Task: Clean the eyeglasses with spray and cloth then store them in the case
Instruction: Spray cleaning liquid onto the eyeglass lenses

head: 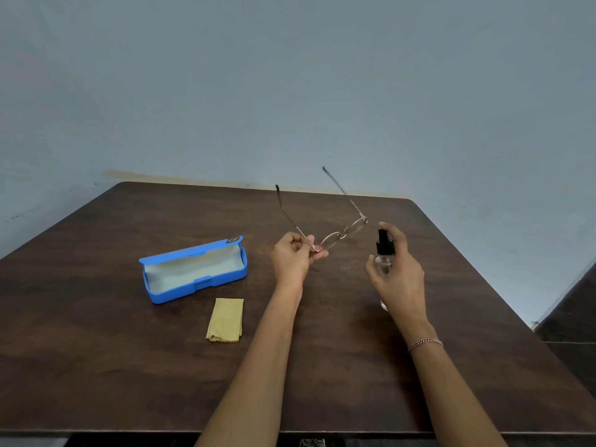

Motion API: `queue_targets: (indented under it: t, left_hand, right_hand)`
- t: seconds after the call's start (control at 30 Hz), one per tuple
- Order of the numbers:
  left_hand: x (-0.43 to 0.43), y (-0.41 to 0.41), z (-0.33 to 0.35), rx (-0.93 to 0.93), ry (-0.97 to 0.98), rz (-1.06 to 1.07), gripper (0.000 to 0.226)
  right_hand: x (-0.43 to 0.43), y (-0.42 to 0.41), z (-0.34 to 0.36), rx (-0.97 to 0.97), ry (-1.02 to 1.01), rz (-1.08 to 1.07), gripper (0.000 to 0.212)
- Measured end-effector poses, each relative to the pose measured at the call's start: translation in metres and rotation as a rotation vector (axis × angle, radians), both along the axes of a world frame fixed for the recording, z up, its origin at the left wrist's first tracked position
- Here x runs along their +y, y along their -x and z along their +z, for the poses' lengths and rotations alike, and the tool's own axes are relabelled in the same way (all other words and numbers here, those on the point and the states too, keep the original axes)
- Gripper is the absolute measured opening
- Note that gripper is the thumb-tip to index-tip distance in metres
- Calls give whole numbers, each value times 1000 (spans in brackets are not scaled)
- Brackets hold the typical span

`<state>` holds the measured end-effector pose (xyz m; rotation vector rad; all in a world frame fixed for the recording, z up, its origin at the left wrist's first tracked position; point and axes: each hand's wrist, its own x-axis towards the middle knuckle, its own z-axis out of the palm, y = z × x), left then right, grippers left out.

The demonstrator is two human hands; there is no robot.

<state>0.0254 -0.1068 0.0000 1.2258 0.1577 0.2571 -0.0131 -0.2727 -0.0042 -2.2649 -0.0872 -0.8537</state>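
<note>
My left hand (292, 257) pinches thin metal-framed eyeglasses (342, 233) at the near hinge and holds them above the table, temples unfolded and pointing away from me. My right hand (398, 272) grips a small clear spray bottle (384, 253) with a black pump top, index finger resting on the top. The nozzle faces the lenses from the right, a short gap away. A blue glasses case (193, 269) lies open on the left, its pale lining showing. A folded yellow cloth (225, 319) lies in front of the case.
Everything sits on a dark brown wooden table (96, 350) pushed against a grey-blue wall. The table's near edge runs along the bottom of the view. A dark piece of furniture (571, 317) stands beyond the table's right edge.
</note>
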Motion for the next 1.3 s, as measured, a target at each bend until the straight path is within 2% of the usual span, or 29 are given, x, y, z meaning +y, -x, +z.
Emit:
queue_targets:
  t: [0.2, 0.33, 0.6, 0.77, 0.9, 1.17, 1.3]
  left_hand:
    - [-1, -1, 3, 129, 282, -146, 23]
    - [-3, 1, 4, 193, 330, -222, 23]
    - [2, 3, 5, 213, 307, -315, 20]
    - [10, 2, 6, 214, 281, -353, 19]
    - [14, 3, 6, 199, 259, -376, 21]
    - [26, 6, 5, 127, 55, -507, 11]
    - [30, 6, 6, 93, 23, -499, 4]
  right_hand:
    - [11, -1, 1, -15, 102, 25, 63]
    - [13, 0, 2, -16, 102, 6, 60]
    - [0, -5, 2, -18, -38, -94, 64]
    - [-12, -7, 0, -24, -93, -140, 59]
    - [-13, -10, -1, -44, -165, -128, 55]
    - [-26, -12, -1, -133, -274, -89, 61]
    - [-29, -16, -3, -150, -392, -9, 69]
